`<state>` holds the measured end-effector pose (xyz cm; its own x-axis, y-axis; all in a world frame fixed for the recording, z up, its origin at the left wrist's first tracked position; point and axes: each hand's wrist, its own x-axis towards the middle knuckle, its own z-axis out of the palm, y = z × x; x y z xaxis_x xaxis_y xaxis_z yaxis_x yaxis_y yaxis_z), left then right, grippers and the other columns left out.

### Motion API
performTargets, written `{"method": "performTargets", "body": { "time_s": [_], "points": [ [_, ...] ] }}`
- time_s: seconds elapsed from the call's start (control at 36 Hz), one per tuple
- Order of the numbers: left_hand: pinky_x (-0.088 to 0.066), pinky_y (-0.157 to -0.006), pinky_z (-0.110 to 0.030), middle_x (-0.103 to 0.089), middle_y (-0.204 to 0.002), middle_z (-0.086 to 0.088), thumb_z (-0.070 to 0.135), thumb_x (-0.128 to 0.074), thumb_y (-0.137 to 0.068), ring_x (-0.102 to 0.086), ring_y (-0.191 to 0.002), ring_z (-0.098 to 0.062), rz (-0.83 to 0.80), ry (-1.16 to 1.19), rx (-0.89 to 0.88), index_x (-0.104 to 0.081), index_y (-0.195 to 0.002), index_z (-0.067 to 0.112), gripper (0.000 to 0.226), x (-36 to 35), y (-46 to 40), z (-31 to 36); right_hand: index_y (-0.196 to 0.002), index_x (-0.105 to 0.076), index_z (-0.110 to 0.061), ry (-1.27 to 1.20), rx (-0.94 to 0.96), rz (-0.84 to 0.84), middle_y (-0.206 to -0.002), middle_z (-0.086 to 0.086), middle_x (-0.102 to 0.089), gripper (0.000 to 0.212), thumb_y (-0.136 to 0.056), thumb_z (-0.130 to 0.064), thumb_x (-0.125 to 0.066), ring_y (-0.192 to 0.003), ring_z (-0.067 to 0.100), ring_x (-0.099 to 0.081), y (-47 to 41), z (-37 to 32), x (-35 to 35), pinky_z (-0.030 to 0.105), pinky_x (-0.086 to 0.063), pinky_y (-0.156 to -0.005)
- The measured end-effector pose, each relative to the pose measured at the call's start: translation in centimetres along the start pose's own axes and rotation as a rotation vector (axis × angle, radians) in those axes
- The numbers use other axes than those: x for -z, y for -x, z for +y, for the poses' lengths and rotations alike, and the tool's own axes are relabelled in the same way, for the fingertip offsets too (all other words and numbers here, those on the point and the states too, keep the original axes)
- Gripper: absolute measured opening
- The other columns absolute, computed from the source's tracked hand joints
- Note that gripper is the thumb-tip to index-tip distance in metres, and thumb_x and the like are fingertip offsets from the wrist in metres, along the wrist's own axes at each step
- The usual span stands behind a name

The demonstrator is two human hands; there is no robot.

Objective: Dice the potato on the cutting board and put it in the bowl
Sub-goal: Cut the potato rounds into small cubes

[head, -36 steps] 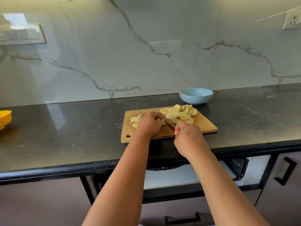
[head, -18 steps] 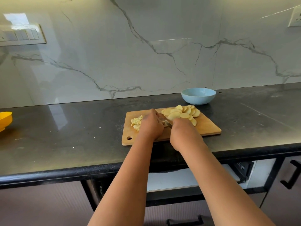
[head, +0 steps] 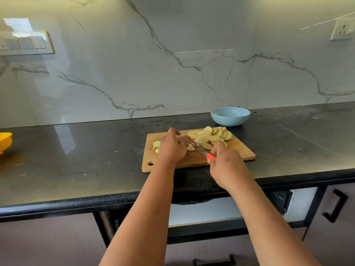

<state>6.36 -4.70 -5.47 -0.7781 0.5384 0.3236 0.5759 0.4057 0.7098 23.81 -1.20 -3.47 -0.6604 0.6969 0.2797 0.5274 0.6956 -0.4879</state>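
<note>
Head view, single frame; positions given from the wooden cutting board point(head: 238, 150), which lies near the front edge of the dark counter point(head: 76, 150), likely for easy reach. On its far right part: a fanned heap of round potato slices point(head: 209, 136), apparently waiting to be cut. On its left part: a small pile of diced potato point(head: 156, 146), seemingly set aside from the cutting spot. At mid-board: the left hand point(head: 172, 148), fingers curled down over a slice or two point(head: 190, 147), probably to steady them under the blade. Toward the near right edge: the right hand point(head: 224, 162) clenched round the orange handle of a knife point(head: 199, 150), blade angled toward the left hand. Just beyond the far right corner: the blue bowl point(head: 230, 116), no potato visible inside. Far left of the board: part of a yellow bowl point(head: 5, 140).
</note>
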Motion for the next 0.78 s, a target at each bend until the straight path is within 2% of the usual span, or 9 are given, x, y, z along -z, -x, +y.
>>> {"method": "performTargets", "body": {
  "time_s": [0.11,0.22,0.31,0.36,0.44,0.58,0.64,0.69,0.78],
  "points": [
    [-0.049,-0.080,-0.032,-0.068,-0.103,-0.007,0.004,-0.043,-0.090,-0.057,-0.104,-0.021,-0.038,-0.043,-0.005,-0.046,-0.124,0.016,0.037,-0.2,-0.2,-0.1,-0.098,-0.052,-0.018,-0.006,-0.014,-0.019,-0.086,0.002,-0.056,0.009,-0.094,-0.012,-0.057,-0.077,0.017,-0.055,-0.1,-0.1,-1.1,0.028,-0.043,-0.058],
    [-0.052,-0.087,-0.039,-0.068,-0.103,-0.008,0.005,-0.046,-0.087,-0.059,-0.104,-0.023,-0.044,-0.051,-0.008,-0.048,-0.123,0.013,0.037,-0.1,-0.3,-0.1,-0.102,-0.054,-0.014,0.067,-0.058,-0.100,-0.084,0.001,-0.052,0.012,-0.093,-0.006,-0.055,-0.080,0.017,-0.055,-0.6,-1.3,-0.9,0.030,-0.045,-0.063],
    [-0.051,-0.087,-0.038,-0.069,-0.102,-0.009,0.006,-0.049,-0.087,-0.059,-0.104,-0.023,-0.040,-0.043,-0.009,-0.050,-0.122,0.012,0.035,-0.2,-0.4,-0.1,-0.108,-0.051,-0.015,0.164,-0.080,-0.224,-0.094,0.005,-0.053,0.020,-0.092,-0.004,-0.056,-0.089,0.022,-0.054,-1.4,-3.1,-0.2,0.030,-0.044,-0.073],
    [-0.049,-0.081,-0.034,-0.068,-0.101,-0.010,0.007,-0.051,-0.087,-0.058,-0.102,-0.024,-0.036,-0.049,-0.007,-0.050,-0.122,0.010,0.034,-0.2,-0.4,0.0,-0.118,-0.052,-0.012,0.192,-0.071,-0.234,-0.110,0.009,-0.058,0.028,-0.091,-0.004,-0.058,-0.100,0.025,-0.058,-1.9,-4.1,-0.2,0.032,-0.047,-0.079],
    [-0.046,-0.074,-0.032,-0.066,-0.101,-0.013,0.008,-0.052,-0.087,-0.058,-0.099,-0.026,-0.037,-0.051,-0.007,-0.050,-0.122,0.009,0.034,-0.1,-0.2,0.2,-0.126,-0.050,-0.010,0.198,-0.066,-0.251,-0.118,0.010,-0.057,0.036,-0.091,-0.004,-0.060,-0.107,0.025,-0.058,-2.4,-4.6,-0.4,0.032,-0.047,-0.082],
    [-0.043,-0.075,-0.029,-0.064,-0.107,-0.010,0.011,-0.056,-0.089,-0.058,-0.100,-0.024,-0.033,-0.082,-0.003,-0.049,-0.125,0.012,0.037,-0.2,-0.2,0.1,-0.113,-0.053,-0.013,0.122,-0.100,-0.196,-0.084,-0.001,-0.046,0.024,-0.092,-0.003,-0.056,-0.075,0.014,-0.048,-1.0,-2.0,-0.8,0.028,-0.042,-0.070],
    [-0.041,-0.074,-0.029,-0.064,-0.109,-0.009,0.010,-0.054,-0.090,-0.056,-0.100,-0.023,-0.029,-0.081,0.004,-0.049,-0.125,0.013,0.036,-0.2,-0.3,0.1,-0.105,-0.054,-0.016,0.091,-0.114,-0.161,-0.083,-0.002,-0.049,0.016,-0.092,-0.006,-0.057,-0.069,0.012,-0.048,-0.1,-0.4,-0.8,0.029,-0.044,-0.066],
    [-0.039,-0.073,-0.028,-0.063,-0.109,-0.008,0.009,-0.054,-0.090,-0.054,-0.099,-0.021,-0.025,-0.078,-0.004,-0.049,-0.125,0.013,0.036,-0.1,-0.3,0.2,-0.099,-0.056,-0.018,0.037,-0.108,-0.144,-0.090,0.001,-0.057,0.012,-0.091,-0.010,-0.060,-0.076,0.016,-0.056,0.7,0.8,0.1,0.029,-0.049,-0.064],
    [-0.039,-0.070,-0.026,-0.063,-0.106,-0.007,0.011,-0.056,-0.090,-0.053,-0.094,-0.019,-0.032,-0.074,-0.021,-0.051,-0.124,0.013,0.034,0.1,0.0,0.5,-0.093,-0.057,-0.024,-0.045,-0.062,-0.171,-0.092,-0.001,-0.061,0.005,-0.094,-0.021,-0.061,-0.078,0.013,-0.059,1.1,2.2,2.5,0.023,-0.040,-0.053]
  ]
}}
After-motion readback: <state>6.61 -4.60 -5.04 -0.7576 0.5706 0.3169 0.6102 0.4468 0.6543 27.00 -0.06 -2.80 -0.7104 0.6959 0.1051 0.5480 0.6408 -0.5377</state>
